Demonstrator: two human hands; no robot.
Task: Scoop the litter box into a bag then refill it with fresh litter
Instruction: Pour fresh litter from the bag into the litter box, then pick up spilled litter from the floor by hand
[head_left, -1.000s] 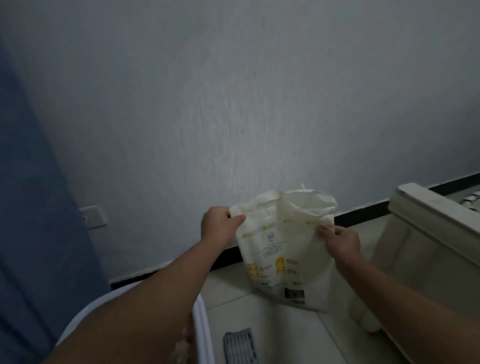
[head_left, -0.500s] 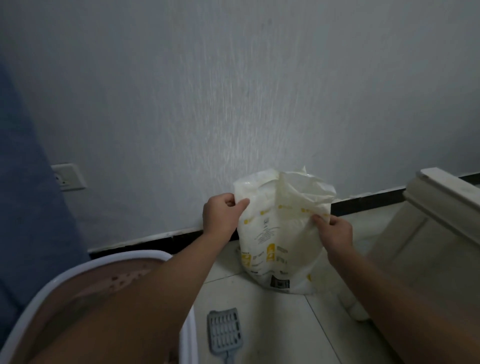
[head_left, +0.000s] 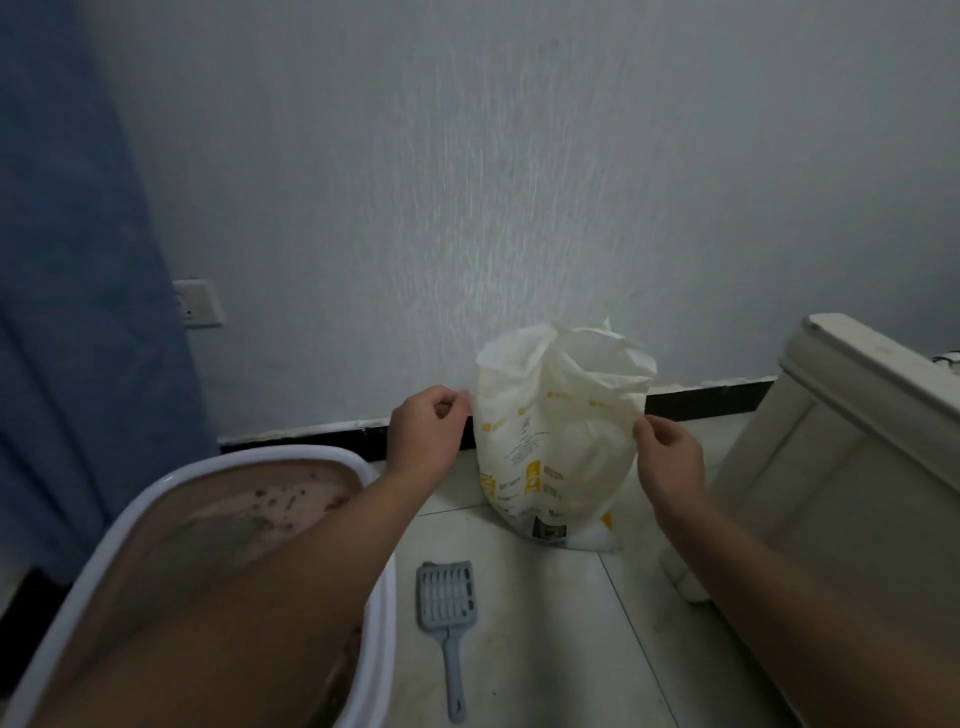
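Nearest the camera, the litter box (head_left: 374, 649) is sitting on the floor tiles (head_left: 571, 649) at the lower left, its white rim framing a soiled brownish tray, with the left forearm crossing over it. Just beside it the grey scoop (head_left: 448, 618) is lying flat, untouched. Farther out, the litter bag (head_left: 558, 441) is standing upright against the wall (head_left: 467, 182). The left hand (head_left: 428, 434) is pinching its left edge with fingers together; the right hand (head_left: 670, 467) is pinching the right edge likewise. The crumpled top looks loose, so lifting by these thin edges risks tearing the bag, or tipping it and spilling litter across the floor.
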